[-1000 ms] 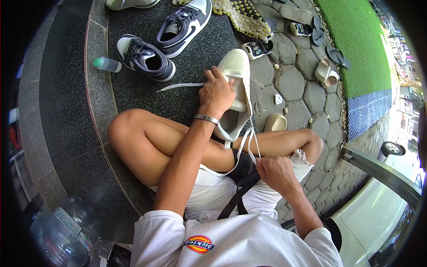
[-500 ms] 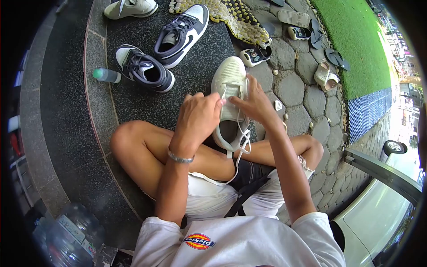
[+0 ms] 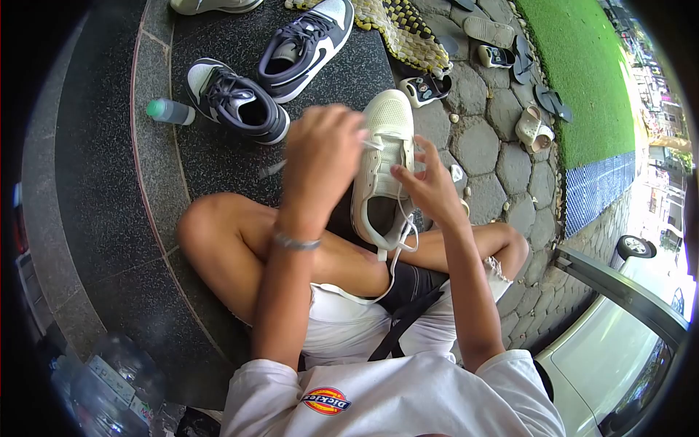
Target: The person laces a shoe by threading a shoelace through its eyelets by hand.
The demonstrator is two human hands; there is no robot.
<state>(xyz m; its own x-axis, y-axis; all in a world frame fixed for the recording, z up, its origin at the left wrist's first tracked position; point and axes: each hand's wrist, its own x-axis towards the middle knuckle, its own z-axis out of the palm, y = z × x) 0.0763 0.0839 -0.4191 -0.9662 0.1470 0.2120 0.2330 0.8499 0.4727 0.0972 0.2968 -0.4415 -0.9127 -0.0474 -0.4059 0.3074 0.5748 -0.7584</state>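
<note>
A cream sneaker rests toe-up by my crossed legs, its laces partly loose. My left hand, blurred by motion, is closed on a white lace that runs from the shoe's eyelets near the toe. A loose lace end hangs beside that hand on the left. On the shoe's right side my right hand has its fingers spread, the thumb against the eyelet edge. More white lace falls in loops by the heel.
Dark-and-white sneakers and a green-capped bottle stand on the dark stone step. A woven mat, sandals, clogs and a metal rail lie right. Large plastic bottles are lower left.
My right hand has come up from the lap to the shoe's right side. My left hand has moved off the shoe to the left, drawing the lace outward.
</note>
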